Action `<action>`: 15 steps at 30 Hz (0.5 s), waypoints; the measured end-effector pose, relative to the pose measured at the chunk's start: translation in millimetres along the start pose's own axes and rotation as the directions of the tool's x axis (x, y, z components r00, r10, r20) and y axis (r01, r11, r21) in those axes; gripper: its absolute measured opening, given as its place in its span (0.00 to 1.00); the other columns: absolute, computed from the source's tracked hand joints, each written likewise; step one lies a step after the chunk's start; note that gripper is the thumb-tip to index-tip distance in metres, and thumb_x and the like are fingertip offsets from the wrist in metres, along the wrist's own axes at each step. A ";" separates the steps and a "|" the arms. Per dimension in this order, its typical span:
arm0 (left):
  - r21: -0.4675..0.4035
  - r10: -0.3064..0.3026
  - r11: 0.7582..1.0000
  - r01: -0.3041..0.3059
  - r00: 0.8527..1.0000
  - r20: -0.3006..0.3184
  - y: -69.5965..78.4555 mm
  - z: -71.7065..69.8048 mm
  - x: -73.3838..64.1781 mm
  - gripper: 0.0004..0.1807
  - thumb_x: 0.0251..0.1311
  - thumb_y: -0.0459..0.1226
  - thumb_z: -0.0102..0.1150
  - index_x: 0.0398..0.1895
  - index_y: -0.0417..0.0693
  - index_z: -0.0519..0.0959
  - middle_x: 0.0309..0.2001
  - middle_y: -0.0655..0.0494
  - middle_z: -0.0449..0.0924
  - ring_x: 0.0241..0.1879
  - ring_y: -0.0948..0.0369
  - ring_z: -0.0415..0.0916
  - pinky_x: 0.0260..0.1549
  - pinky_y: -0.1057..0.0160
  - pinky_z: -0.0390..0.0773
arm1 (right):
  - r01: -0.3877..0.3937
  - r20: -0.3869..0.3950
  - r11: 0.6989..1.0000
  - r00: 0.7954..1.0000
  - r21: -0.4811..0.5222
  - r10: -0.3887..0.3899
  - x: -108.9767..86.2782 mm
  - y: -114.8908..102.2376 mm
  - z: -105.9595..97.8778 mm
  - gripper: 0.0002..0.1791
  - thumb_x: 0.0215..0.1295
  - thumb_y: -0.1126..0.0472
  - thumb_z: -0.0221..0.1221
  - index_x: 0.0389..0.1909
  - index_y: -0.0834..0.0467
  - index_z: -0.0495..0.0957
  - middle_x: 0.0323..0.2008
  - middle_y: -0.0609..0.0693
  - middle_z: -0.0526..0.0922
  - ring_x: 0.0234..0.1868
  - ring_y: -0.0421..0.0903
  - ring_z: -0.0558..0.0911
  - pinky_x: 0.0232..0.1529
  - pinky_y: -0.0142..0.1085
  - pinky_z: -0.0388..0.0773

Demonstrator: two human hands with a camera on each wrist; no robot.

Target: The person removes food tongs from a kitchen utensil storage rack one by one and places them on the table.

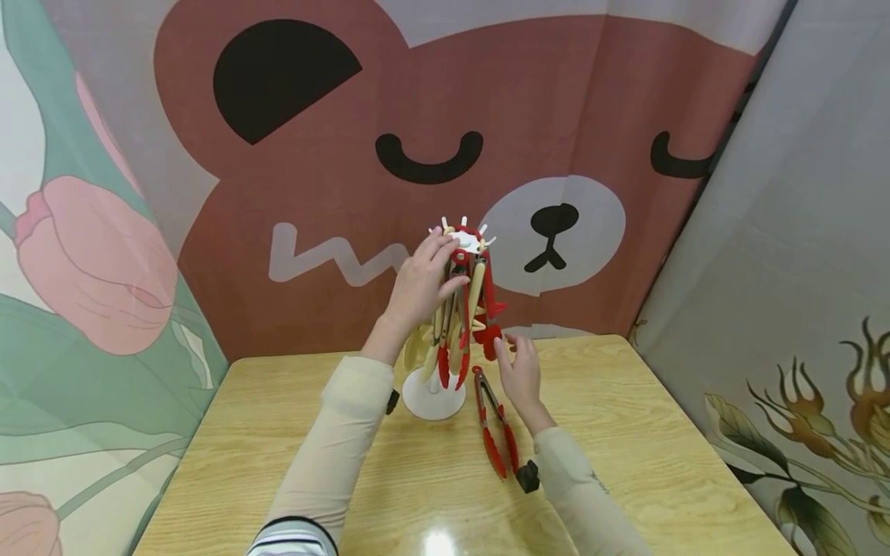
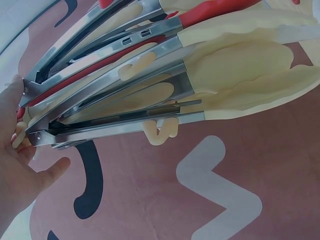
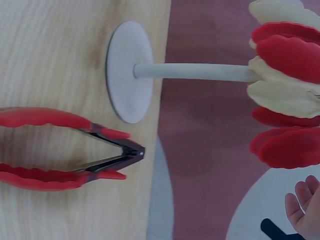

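A white rotating-style rack (image 1: 433, 400) with a round base and prongs at its top stands on the table. Several tongs with red and cream tips hang from it; the cream tongs (image 2: 235, 70) fill the left wrist view. My left hand (image 1: 420, 282) rests on the rack's top by the hinge ends, thumb apart from the fingers; some fingertips are hidden behind the tongs. Beside the hanging red tongs (image 1: 489, 340) is my right hand (image 1: 521, 374), fingers loosely bent, holding nothing visible. Another pair of red tongs (image 3: 50, 117) lies spread on the table, near the base.
The wooden table (image 1: 278, 448) ends at a curtain (image 1: 313, 208) printed with a bear face, close behind the rack. A floral curtain (image 1: 786, 309) hangs along the right side, and another (image 1: 97, 262) on the left. Small black devices are on both wrists.
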State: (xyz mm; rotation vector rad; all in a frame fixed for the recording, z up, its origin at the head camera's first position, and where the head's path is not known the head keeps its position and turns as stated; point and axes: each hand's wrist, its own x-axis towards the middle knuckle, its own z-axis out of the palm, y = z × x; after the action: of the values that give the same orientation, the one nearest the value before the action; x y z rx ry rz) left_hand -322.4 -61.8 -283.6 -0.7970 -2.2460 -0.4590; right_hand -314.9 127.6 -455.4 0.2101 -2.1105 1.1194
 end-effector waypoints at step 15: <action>-0.003 -0.008 1.000 0.008 1.000 0.002 0.8 0.5 0.2 0.32 0.53 0.47 0.59 0.58 0.40 0.67 0.58 0.47 0.65 0.64 0.54 0.51 0.51 0.56 0.67 | 0.225 -0.093 0.970 0.972 0.095 -0.217 15.1 -30.0 -3.7 0.13 0.60 0.62 0.54 0.38 0.69 0.76 0.33 0.61 0.74 0.34 0.54 0.72 0.33 0.47 0.69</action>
State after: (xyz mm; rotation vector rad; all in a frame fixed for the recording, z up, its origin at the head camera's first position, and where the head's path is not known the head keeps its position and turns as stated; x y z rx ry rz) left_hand -322.2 -60.9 -283.7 -0.7907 -2.2517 -0.4654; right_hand -310.4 115.0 -424.3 0.4311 -1.9044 1.0866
